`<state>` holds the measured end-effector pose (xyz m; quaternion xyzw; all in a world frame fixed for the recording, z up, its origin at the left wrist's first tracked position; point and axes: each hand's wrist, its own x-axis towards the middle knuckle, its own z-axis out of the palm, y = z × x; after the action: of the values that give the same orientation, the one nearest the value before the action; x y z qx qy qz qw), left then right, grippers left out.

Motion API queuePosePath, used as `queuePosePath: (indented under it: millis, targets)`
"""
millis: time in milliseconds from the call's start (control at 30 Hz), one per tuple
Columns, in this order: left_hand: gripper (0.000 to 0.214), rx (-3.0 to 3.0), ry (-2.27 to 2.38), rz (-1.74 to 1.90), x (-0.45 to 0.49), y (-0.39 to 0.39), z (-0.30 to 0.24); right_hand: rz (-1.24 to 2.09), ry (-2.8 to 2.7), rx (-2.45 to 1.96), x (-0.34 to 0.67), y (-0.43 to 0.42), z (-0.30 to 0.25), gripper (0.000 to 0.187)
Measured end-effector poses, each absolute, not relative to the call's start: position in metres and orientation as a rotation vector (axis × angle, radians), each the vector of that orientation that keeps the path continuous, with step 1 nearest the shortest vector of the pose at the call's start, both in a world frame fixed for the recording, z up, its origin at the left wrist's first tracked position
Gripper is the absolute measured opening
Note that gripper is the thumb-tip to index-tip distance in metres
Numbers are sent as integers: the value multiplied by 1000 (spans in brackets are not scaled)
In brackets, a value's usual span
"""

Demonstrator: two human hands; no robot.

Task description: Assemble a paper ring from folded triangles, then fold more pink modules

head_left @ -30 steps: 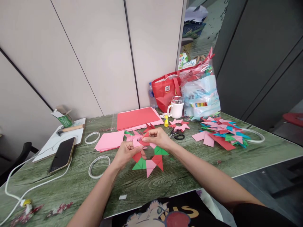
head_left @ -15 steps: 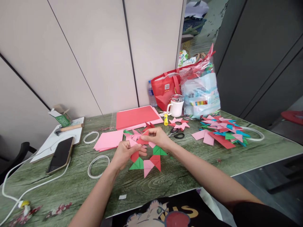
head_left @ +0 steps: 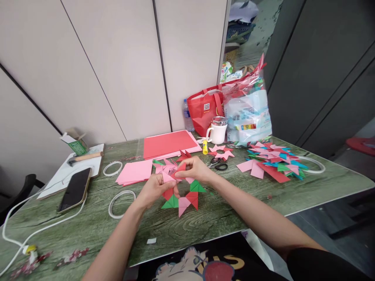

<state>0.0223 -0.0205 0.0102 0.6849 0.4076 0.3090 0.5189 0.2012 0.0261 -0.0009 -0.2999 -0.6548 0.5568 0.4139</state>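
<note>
Red, green and pink paper forms the folded ring (head_left: 192, 198) I watch over the table (head_left: 218, 220). Forearms converging, my left hand (head_left: 152, 191) and right hand (head_left: 197, 171) pinch its far side. Near my right fingertips, a red flap (head_left: 182, 168) stands more upright than half a second ago.

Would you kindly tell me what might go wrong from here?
The folded-paper ring is pinched between the fingers of the left hand and the right hand, so an uneven tug might crease it or pull pieces apart.

The scissors lie close beside the right hand, which could brush them if it swings outward.

The upright yellow tube stands just beyond that hand and might be tipped over.
</note>
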Motion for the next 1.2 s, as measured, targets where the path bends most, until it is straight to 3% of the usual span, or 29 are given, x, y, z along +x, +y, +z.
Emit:
queuePosePath:
  millis: [500, 867, 1200]
  targets:
    - [30, 1349, 940, 884, 20, -18, 11, 1424, -1675, -652, 202, 31, -7, 29]
    - [43, 1677, 1281, 1115, 20, -17, 8, 1245, -1680, -739, 196, 27, -11, 30]
    - [44, 1824, 1343, 1132, 24, -21, 14, 1409, -1575, -714, 189, 22, -14, 28]
